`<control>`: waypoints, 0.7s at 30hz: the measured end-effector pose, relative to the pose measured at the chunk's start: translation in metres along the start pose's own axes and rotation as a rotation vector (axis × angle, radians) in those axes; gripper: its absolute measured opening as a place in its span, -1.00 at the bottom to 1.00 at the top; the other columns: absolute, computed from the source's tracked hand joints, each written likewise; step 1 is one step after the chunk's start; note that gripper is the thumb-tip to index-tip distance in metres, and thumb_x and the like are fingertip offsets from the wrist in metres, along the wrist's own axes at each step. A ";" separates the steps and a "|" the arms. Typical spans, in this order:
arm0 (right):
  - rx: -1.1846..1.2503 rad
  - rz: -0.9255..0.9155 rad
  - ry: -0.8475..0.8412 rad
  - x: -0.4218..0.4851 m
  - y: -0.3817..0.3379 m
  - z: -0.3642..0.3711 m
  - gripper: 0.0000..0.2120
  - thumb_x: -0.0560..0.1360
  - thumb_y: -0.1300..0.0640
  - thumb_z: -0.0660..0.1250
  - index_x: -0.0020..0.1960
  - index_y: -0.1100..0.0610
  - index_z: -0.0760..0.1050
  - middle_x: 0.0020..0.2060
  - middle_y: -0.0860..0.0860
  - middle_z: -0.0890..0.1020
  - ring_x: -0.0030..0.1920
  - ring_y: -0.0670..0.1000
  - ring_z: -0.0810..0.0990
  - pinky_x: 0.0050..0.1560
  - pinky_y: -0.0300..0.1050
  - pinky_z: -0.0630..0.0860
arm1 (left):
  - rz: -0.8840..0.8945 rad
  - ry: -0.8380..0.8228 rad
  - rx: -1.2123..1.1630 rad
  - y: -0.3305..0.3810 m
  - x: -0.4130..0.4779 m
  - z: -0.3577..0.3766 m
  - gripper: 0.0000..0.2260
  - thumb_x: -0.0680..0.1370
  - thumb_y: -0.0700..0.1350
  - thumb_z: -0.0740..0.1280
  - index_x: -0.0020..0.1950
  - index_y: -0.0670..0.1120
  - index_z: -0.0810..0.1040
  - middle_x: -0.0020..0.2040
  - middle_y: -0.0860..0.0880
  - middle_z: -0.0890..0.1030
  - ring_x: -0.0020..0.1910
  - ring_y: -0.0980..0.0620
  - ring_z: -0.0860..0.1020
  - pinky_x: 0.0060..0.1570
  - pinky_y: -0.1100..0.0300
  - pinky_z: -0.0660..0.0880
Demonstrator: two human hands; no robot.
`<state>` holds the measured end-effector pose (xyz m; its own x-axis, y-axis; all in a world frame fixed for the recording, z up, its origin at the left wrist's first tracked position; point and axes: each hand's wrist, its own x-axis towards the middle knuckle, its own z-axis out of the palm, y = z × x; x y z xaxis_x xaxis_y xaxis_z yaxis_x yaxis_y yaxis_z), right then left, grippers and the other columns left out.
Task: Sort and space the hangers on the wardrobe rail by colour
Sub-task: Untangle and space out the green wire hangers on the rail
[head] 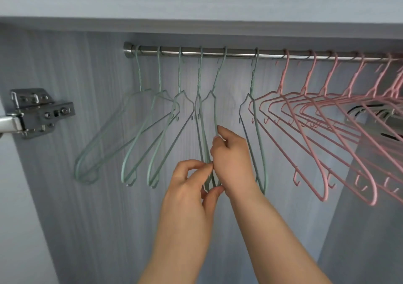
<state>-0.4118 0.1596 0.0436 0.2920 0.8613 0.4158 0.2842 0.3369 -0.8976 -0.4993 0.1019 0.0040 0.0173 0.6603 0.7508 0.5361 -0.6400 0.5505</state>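
A metal rail runs across the top of the wardrobe. Several green hangers hang on its left part and several pink hangers on its right part. My left hand pinches the lower end of the fourth green hanger between thumb and fingers. My right hand grips the side bar of the fifth green hanger, whose hook leans to the right on the rail. One more green hanger hangs just right of my right hand, next to the first pink one.
A steel door hinge is fixed to the left wardrobe wall. A grey shelf board sits right above the rail. Behind the pink hangers at the far right is a pale object with dark slots.
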 end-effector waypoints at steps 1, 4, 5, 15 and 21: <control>-0.003 -0.012 -0.002 0.001 0.000 0.001 -0.62 0.52 0.22 0.05 0.27 0.11 0.44 -0.34 -0.16 0.30 -0.50 -0.24 0.30 -0.34 -0.33 0.23 | -0.013 0.008 -0.006 0.000 0.001 0.000 -0.75 0.37 -0.22 0.46 0.01 -0.01 0.61 -0.03 0.20 0.41 -0.26 0.18 0.47 -0.28 0.51 0.36; -0.021 -0.034 0.011 -0.002 -0.007 0.000 -0.73 0.50 0.25 0.05 0.05 0.01 0.45 -0.39 -0.11 0.39 -0.48 -0.23 0.33 -0.33 -0.27 0.30 | -0.040 0.026 -0.021 0.002 0.002 0.000 -0.88 0.36 -0.22 0.46 -0.16 -0.02 0.65 -0.02 0.18 0.41 -0.25 0.17 0.46 -0.28 0.52 0.36; -0.036 -0.035 -0.004 -0.003 -0.009 -0.001 -0.70 0.52 0.23 0.04 0.12 0.01 0.44 -0.29 -0.08 0.51 -0.35 -0.23 0.43 -0.21 -0.25 0.41 | -0.047 0.027 -0.027 0.002 0.003 0.001 -0.90 0.36 -0.22 0.46 -0.21 -0.03 0.65 -0.02 0.17 0.41 -0.26 0.18 0.46 -0.29 0.53 0.35; -0.668 -0.331 0.023 -0.038 -0.047 -0.062 -0.45 0.58 0.07 0.09 0.50 0.08 -0.04 0.47 0.02 0.07 0.44 0.05 0.04 0.32 -0.24 0.03 | -0.061 0.054 0.045 0.009 -0.004 0.013 -0.93 0.36 -0.19 0.46 -0.20 -0.04 0.64 -0.03 0.08 0.39 -0.27 0.31 0.39 -0.30 0.52 0.29; -0.371 0.128 -0.158 -0.003 -0.022 -0.074 -0.39 0.58 0.06 0.12 0.51 0.13 -0.11 0.45 0.11 0.25 0.36 0.12 0.37 0.35 -0.03 0.32 | -0.080 0.089 0.055 0.017 -0.009 0.023 -0.94 0.36 -0.16 0.47 -0.22 -0.03 0.63 -0.02 0.03 0.39 -0.18 0.20 0.43 -0.26 0.43 0.30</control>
<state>-0.3511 0.1214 0.0728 0.2112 0.9448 0.2507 0.5728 0.0882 -0.8149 -0.4707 0.0940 -0.0022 -0.1010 0.6698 0.7357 0.5784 -0.5621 0.5912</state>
